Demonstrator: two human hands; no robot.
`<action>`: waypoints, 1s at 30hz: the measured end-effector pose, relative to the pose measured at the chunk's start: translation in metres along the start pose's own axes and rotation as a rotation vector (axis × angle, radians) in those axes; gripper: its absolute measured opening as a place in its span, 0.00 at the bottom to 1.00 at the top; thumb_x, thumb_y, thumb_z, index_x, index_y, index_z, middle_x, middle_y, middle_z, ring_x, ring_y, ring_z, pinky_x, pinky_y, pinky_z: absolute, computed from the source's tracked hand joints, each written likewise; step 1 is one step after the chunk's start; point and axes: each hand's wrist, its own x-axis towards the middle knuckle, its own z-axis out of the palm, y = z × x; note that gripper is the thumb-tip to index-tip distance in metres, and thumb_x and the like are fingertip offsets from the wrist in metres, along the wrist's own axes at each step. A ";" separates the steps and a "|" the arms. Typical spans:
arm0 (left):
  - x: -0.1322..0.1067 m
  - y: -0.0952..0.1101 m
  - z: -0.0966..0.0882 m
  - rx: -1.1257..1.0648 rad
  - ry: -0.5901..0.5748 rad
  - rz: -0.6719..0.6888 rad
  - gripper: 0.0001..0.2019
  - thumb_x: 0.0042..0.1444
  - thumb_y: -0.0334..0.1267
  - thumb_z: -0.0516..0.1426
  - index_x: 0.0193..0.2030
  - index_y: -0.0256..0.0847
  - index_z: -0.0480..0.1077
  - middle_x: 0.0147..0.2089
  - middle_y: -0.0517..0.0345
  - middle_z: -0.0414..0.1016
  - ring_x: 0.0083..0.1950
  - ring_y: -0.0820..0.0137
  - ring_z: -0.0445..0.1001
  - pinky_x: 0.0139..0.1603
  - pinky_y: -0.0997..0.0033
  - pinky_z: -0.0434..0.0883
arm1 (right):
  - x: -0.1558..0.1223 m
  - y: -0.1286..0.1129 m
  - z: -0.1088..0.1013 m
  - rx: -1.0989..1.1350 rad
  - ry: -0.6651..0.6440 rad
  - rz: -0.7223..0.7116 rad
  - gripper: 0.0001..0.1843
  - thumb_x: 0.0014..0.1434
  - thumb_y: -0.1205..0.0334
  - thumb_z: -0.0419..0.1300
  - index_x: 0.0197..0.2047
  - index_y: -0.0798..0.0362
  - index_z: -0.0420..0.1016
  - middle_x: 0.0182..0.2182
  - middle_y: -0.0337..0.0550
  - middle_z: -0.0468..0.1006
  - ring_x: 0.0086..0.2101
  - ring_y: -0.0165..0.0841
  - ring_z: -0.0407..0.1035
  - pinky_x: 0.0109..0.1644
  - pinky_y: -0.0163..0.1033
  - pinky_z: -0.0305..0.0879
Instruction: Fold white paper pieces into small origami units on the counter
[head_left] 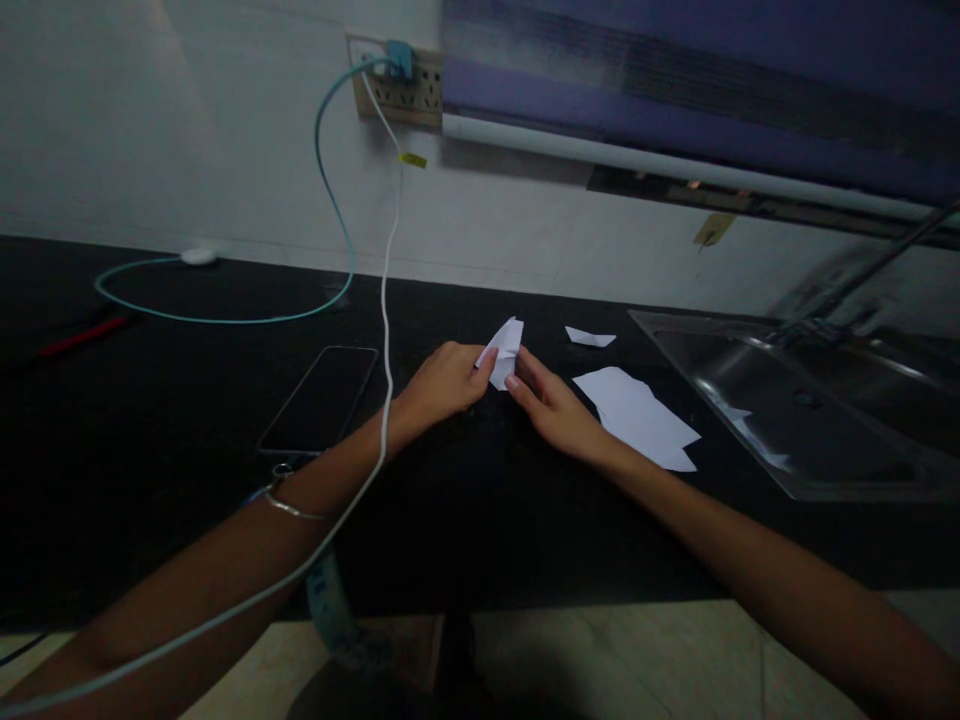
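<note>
Head view: over a black counter (487, 530) along a white wall (225, 150), steel sink (832, 440) rightward, your left hand (450, 378) and right hand (556, 408) pinch folded white paper (511, 338); loose sheets (637, 415) lie nearby.

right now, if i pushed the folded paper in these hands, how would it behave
The folded paper is small and thin-looking, so probably light. Its visible folds may stiffen it somewhat, but a firm push could likely crumple it.

Probably a kitchen, metal sink (840, 430), black counter (517, 540)
</note>
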 end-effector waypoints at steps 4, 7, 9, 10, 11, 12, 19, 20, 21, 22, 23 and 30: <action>-0.001 0.005 -0.005 -0.001 -0.105 -0.048 0.23 0.67 0.44 0.45 0.29 0.36 0.74 0.24 0.54 0.73 0.23 0.72 0.67 0.26 0.71 0.56 | -0.001 0.000 0.001 0.011 0.104 0.003 0.26 0.64 0.54 0.58 0.64 0.45 0.62 0.61 0.47 0.67 0.60 0.42 0.63 0.64 0.55 0.61; -0.003 0.014 -0.010 -0.058 -0.256 -0.094 0.23 0.65 0.50 0.48 0.28 0.37 0.74 0.23 0.55 0.73 0.22 0.73 0.67 0.23 0.73 0.55 | 0.001 0.002 -0.004 -0.086 0.261 0.013 0.13 0.61 0.57 0.61 0.49 0.48 0.73 0.51 0.48 0.73 0.51 0.41 0.68 0.53 0.51 0.69; -0.004 0.018 -0.011 -0.089 -0.318 -0.077 0.24 0.64 0.51 0.48 0.28 0.37 0.74 0.24 0.56 0.73 0.22 0.73 0.67 0.23 0.73 0.55 | 0.002 0.003 -0.008 -0.140 0.303 -0.012 0.06 0.59 0.60 0.61 0.40 0.50 0.74 0.45 0.46 0.73 0.46 0.39 0.69 0.47 0.47 0.70; -0.005 0.019 -0.011 -0.102 -0.335 -0.068 0.24 0.64 0.52 0.49 0.27 0.37 0.73 0.23 0.56 0.73 0.22 0.73 0.66 0.22 0.73 0.55 | 0.003 0.003 -0.009 -0.154 0.304 -0.025 0.04 0.59 0.60 0.61 0.38 0.51 0.74 0.42 0.46 0.73 0.44 0.38 0.69 0.45 0.45 0.70; -0.005 0.019 -0.010 -0.112 -0.345 -0.061 0.25 0.64 0.52 0.48 0.26 0.37 0.72 0.22 0.57 0.72 0.21 0.73 0.66 0.22 0.74 0.54 | 0.003 0.003 -0.010 -0.160 0.296 -0.036 0.04 0.58 0.61 0.62 0.37 0.51 0.74 0.41 0.45 0.72 0.42 0.37 0.70 0.42 0.44 0.70; -0.005 0.019 -0.009 -0.122 -0.351 -0.057 0.25 0.64 0.53 0.48 0.25 0.37 0.72 0.21 0.57 0.71 0.21 0.73 0.65 0.21 0.74 0.54 | 0.003 0.003 -0.011 -0.160 0.284 -0.044 0.04 0.57 0.61 0.63 0.36 0.51 0.74 0.39 0.44 0.72 0.41 0.37 0.69 0.41 0.43 0.69; -0.005 0.011 -0.002 -0.286 -0.304 -0.078 0.24 0.65 0.51 0.49 0.25 0.37 0.70 0.20 0.59 0.68 0.20 0.74 0.65 0.21 0.75 0.56 | 0.011 0.009 -0.026 0.005 0.175 0.061 0.13 0.50 0.54 0.69 0.36 0.50 0.75 0.44 0.46 0.73 0.45 0.39 0.70 0.47 0.46 0.71; -0.005 0.011 -0.003 -0.310 -0.283 -0.071 0.23 0.65 0.50 0.49 0.25 0.37 0.70 0.20 0.58 0.68 0.21 0.74 0.65 0.21 0.75 0.57 | 0.012 0.010 -0.029 0.058 0.132 0.085 0.14 0.50 0.53 0.70 0.37 0.50 0.76 0.43 0.45 0.74 0.44 0.39 0.71 0.49 0.48 0.70; -0.004 0.011 -0.004 -0.332 -0.265 -0.063 0.22 0.65 0.48 0.49 0.26 0.37 0.70 0.21 0.58 0.69 0.21 0.74 0.66 0.21 0.75 0.58 | 0.013 0.012 -0.032 0.113 0.079 0.112 0.15 0.50 0.52 0.70 0.38 0.50 0.76 0.42 0.44 0.76 0.43 0.38 0.72 0.50 0.48 0.70; -0.004 0.011 -0.005 -0.354 -0.256 -0.060 0.21 0.65 0.47 0.49 0.27 0.36 0.71 0.22 0.57 0.70 0.22 0.73 0.67 0.22 0.75 0.59 | 0.014 0.013 -0.034 0.165 0.031 0.147 0.15 0.50 0.52 0.70 0.38 0.50 0.76 0.40 0.44 0.77 0.41 0.38 0.73 0.50 0.49 0.70; -0.004 0.012 -0.005 -0.379 -0.254 -0.066 0.20 0.65 0.46 0.49 0.28 0.36 0.71 0.23 0.56 0.71 0.23 0.73 0.67 0.23 0.75 0.60 | 0.015 0.014 -0.037 0.217 -0.012 0.183 0.16 0.50 0.51 0.69 0.39 0.50 0.76 0.38 0.43 0.78 0.40 0.37 0.74 0.49 0.49 0.71; -0.002 0.010 -0.003 -0.500 -0.252 -0.201 0.23 0.66 0.50 0.49 0.26 0.37 0.69 0.20 0.58 0.69 0.19 0.75 0.66 0.20 0.75 0.60 | 0.015 0.024 -0.047 0.460 -0.118 0.251 0.15 0.49 0.54 0.71 0.38 0.50 0.78 0.34 0.42 0.78 0.35 0.34 0.74 0.37 0.42 0.74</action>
